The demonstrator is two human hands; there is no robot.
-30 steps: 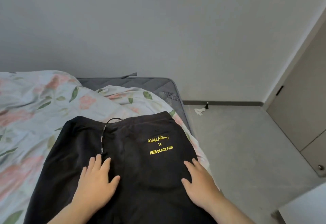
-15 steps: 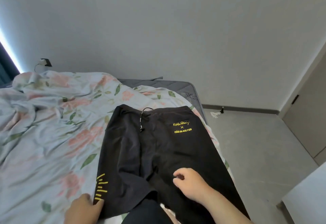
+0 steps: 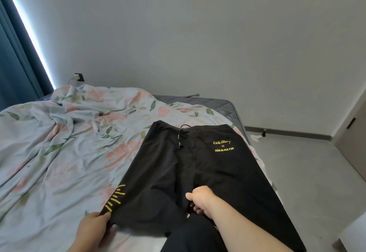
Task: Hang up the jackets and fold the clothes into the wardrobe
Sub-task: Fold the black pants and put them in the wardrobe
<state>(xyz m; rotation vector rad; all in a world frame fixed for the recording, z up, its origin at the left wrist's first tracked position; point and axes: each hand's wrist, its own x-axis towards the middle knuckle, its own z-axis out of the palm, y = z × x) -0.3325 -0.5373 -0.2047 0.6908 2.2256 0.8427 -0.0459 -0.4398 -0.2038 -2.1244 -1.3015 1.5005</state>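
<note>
Trousers, the black trousers [image 3: 208,172], are lying flat on the floral quilt [image 3: 69,152], waistband pointing toward 12 o'clock and legs running down toward 6. Their right side is lying close along the bed's edge at 3 to 4 o'clock, where the quilt is dropping off to the grey floor [image 3: 297,162]. Toward 9 and 10 o'clock the quilt is spreading wide and rumpled, giving broad open room on that side. The left grip [image 3: 93,230], at 7 o'clock, is pinching the hem corner of the leg with yellow dashes. The right grip [image 3: 202,200], at 5 o'clock, is clenching the cloth near the inner seam between the legs, its fingers curling under.

A strip of grey mattress [image 3: 213,103] is showing beyond the quilt at 1 o'clock, against the plain wall [image 3: 198,43]. A dark curtain [image 3: 11,63] is hanging at 10 o'clock with daylight leaking along its edge, and a plug [image 3: 78,77] is sitting in the wall just above the quilt. On the floor by the skirting at 2 o'clock, a small dark object [image 3: 264,132] is standing beside a white scrap [image 3: 254,137]. A door panel [image 3: 354,132] is closing the far right at 3 o'clock.
</note>
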